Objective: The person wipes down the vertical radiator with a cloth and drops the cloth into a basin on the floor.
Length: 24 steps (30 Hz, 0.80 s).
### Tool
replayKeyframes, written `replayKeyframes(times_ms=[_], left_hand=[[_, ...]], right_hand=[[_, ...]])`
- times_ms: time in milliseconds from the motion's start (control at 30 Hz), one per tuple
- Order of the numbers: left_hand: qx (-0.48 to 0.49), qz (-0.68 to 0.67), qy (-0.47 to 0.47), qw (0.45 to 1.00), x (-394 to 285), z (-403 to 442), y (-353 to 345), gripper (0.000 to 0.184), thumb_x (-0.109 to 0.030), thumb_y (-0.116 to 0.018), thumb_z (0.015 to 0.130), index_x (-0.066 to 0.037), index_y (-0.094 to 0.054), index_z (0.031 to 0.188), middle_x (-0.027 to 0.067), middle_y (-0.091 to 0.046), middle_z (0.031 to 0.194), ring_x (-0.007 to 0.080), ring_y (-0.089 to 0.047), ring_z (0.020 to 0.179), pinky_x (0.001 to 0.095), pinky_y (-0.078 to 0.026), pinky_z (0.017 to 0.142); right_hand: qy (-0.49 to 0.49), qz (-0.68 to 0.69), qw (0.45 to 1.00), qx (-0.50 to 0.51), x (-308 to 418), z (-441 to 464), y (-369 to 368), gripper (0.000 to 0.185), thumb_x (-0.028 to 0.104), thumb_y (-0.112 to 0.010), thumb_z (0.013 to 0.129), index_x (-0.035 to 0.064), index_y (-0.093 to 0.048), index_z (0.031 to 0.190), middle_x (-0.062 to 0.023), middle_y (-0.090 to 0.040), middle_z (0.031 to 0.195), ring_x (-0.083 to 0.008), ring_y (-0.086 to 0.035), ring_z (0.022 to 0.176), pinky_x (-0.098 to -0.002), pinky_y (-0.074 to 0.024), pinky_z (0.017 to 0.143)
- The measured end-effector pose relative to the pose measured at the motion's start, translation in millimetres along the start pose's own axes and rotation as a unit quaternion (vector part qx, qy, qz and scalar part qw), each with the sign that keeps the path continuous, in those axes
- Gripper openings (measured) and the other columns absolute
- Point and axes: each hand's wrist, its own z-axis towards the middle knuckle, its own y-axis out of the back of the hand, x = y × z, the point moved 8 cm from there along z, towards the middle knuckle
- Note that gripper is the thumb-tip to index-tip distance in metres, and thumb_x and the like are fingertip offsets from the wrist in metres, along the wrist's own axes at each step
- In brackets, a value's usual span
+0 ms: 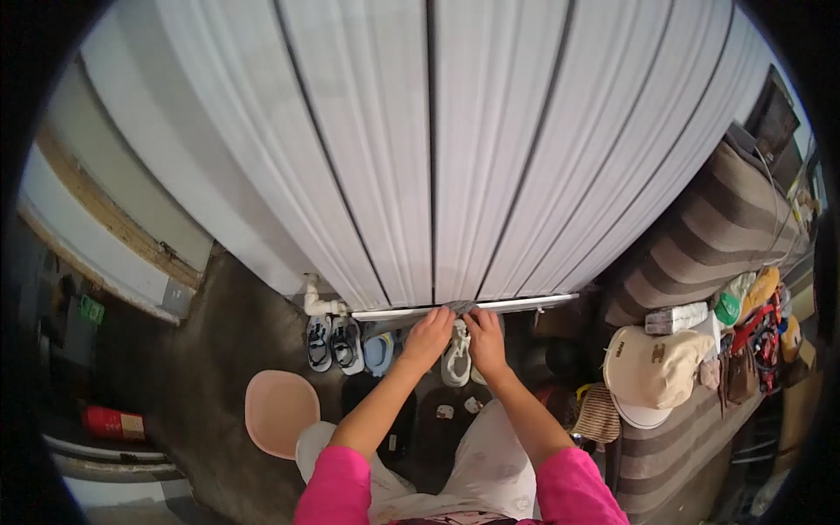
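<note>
A small grey cloth [460, 306] lies at the bottom edge of a tall white ribbed radiator [472, 157]. My left hand [429, 337] has its fingers closed on the cloth's left side. On its right side, my right hand [484, 336] grips it too, close beside the left. Just below and between my hands is a white shoe [456, 357] on the floor. The fingertips of both hands are partly hidden against the cloth and the radiator's lower rail.
Dark-and-white sandals [332, 344] and a blue slipper [379, 353] stand left of my hands, under a white pipe [322, 302]. A pink basin [282, 413] sits on the floor. At the right, a striped sofa [669, 455] holds a cream cap [652, 367] and assorted items.
</note>
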Motion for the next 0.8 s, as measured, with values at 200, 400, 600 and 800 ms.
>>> replayKeyframes(times_ms=[200, 400, 600, 800], left_hand=[[-0.038, 0.046, 0.063, 0.996, 61.4, -47.5, 32.2, 0.030, -0.009, -0.059, 0.081, -0.003, -0.062, 0.110, 0.0081, -0.057, 0.109, 0.0240, -0.057, 0.105, 0.0315, -0.054, 0.083], [-0.080, 0.060, 0.101, 0.990, 101.7, -81.2, 53.0, 0.029, -0.009, -0.060, 0.081, -0.004, -0.063, 0.109, 0.0081, -0.057, 0.108, 0.0244, -0.058, 0.103, 0.0323, -0.053, 0.085], [-0.061, 0.013, 0.177, 0.982, 126.3, -100.6, 66.0, 0.029, -0.005, -0.059, 0.082, -0.001, -0.062, 0.111, 0.0114, -0.057, 0.112, 0.0287, -0.057, 0.105, 0.0353, -0.051, 0.088], [-0.099, -0.025, 0.247, 0.964, 150.1, -125.0, 61.3, 0.035, 0.004, -0.058, 0.080, 0.003, -0.064, 0.114, 0.0150, -0.058, 0.110, 0.0337, -0.055, 0.105, 0.0405, -0.048, 0.089]], right_hand=[[0.017, 0.024, 0.999, 0.016, 71.9, 22.8, -44.4, 0.033, 0.000, -0.059, 0.076, -0.0034, -0.066, 0.108, -0.0135, -0.059, 0.112, -0.0330, -0.055, 0.103, -0.0401, -0.0483, 0.090], [0.053, 0.035, 0.997, 0.032, 118.5, 35.3, -80.8, 0.033, 0.000, -0.058, 0.077, -0.0028, -0.066, 0.109, -0.0142, -0.058, 0.112, -0.0338, -0.054, 0.104, -0.0400, -0.0477, 0.090], [0.062, 0.042, 0.996, 0.047, 146.0, 40.2, -107.8, 0.033, 0.000, -0.057, 0.078, -0.0017, -0.066, 0.110, -0.0132, -0.057, 0.111, -0.0343, -0.054, 0.103, -0.0398, -0.0477, 0.090], [0.107, 0.050, 0.992, 0.041, 166.2, 47.4, -117.1, 0.030, 0.006, -0.059, 0.083, 0.0002, -0.064, 0.112, -0.0118, -0.056, 0.110, -0.0308, -0.055, 0.103, -0.0391, -0.0497, 0.087]])
